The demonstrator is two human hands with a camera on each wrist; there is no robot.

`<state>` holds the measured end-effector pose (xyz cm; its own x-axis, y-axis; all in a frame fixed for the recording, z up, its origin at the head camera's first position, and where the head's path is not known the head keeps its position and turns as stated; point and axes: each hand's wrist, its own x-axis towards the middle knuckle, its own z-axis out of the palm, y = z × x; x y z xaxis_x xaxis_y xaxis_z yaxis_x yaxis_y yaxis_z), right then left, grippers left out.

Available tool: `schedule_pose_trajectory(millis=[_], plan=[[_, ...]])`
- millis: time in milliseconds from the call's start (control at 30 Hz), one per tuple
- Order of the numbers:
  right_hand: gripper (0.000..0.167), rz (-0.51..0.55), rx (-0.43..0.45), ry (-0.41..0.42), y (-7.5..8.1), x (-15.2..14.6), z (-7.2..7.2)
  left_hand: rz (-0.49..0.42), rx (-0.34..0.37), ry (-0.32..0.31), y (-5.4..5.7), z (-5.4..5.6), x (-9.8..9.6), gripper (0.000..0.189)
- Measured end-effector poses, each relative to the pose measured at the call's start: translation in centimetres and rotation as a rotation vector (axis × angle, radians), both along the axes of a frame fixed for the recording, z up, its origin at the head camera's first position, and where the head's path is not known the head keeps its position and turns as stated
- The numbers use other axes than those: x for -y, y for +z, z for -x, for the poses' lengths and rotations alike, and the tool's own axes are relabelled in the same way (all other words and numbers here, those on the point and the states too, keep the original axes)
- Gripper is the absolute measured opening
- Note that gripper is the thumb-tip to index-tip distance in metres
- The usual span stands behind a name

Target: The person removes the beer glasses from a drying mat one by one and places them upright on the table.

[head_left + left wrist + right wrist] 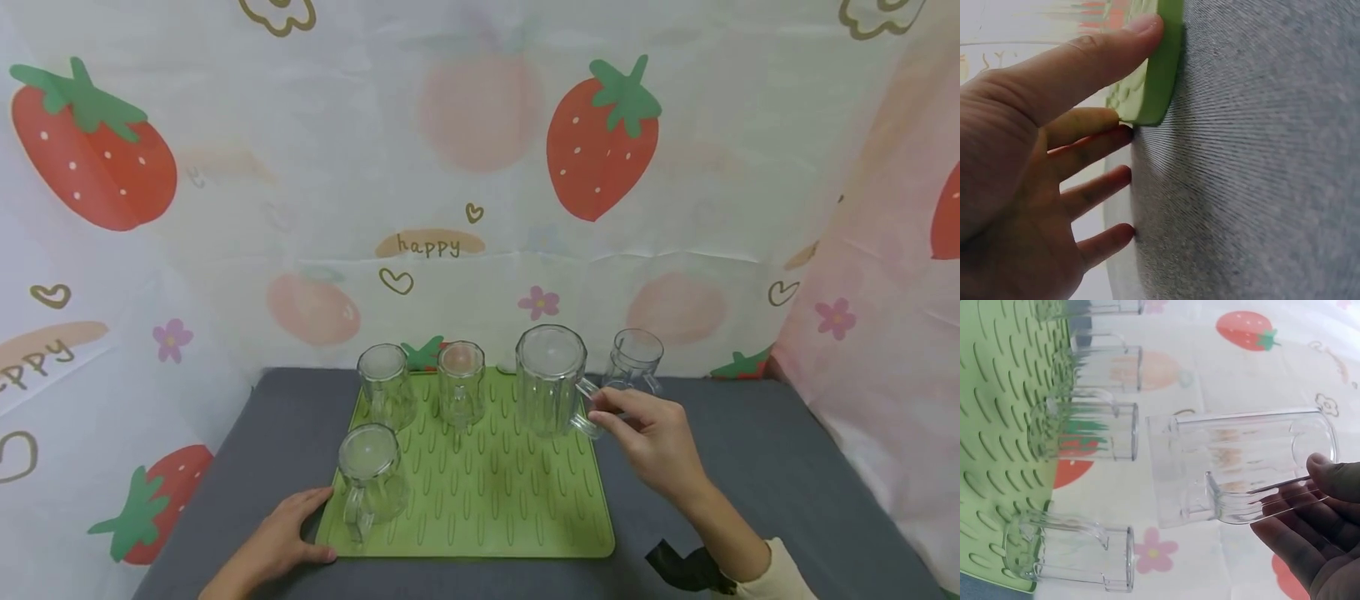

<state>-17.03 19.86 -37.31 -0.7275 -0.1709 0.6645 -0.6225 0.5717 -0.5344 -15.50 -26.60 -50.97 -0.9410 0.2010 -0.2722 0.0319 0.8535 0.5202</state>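
Note:
My right hand (648, 433) pinches the handle of a clear glass mug (551, 379) between thumb and fingers. That mug is upside down; the right wrist view shows its rim raised off the green ridged mat (487, 500). Three more glass mugs stand inverted on the mat: one at the back left (386, 387), one at the back middle (461, 383), one at the front left (372, 475). Near the mat's front left corner, my left hand (1029, 169) touches the edge with thumb and forefinger, its other fingers spread on the cloth.
Another glass mug (634, 354) stands past the mat's back right corner, partly behind my right hand. Grey cloth (765, 483) covers the table. A strawberry-printed curtain (480, 167) closes off the back and sides. A black strap (686, 568) lies at the right wrist.

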Motion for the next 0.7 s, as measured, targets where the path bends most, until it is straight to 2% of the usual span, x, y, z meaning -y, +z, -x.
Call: schedule_pose_trajectory(millis=[167,367,533,700], plan=[[0.021,-0.007,-0.028,0.021,0.27,-0.12,0.11,0.021,-0.012,-0.01,0.17,-0.13,-0.14,0.089],[0.023,0.004,-0.072,0.051,0.7,-0.15,0.17,-0.001,-0.023,-0.021,0.3,-0.32,0.05,0.089],[0.024,-0.039,-0.13,0.057,0.91,-0.18,0.21,-0.028,-0.027,-0.035,0.36,-0.34,0.29,0.087],[0.028,-0.094,-0.206,0.065,1.01,-0.33,0.38,-0.003,-0.047,-0.045,0.32,-0.22,0.29,0.086]])
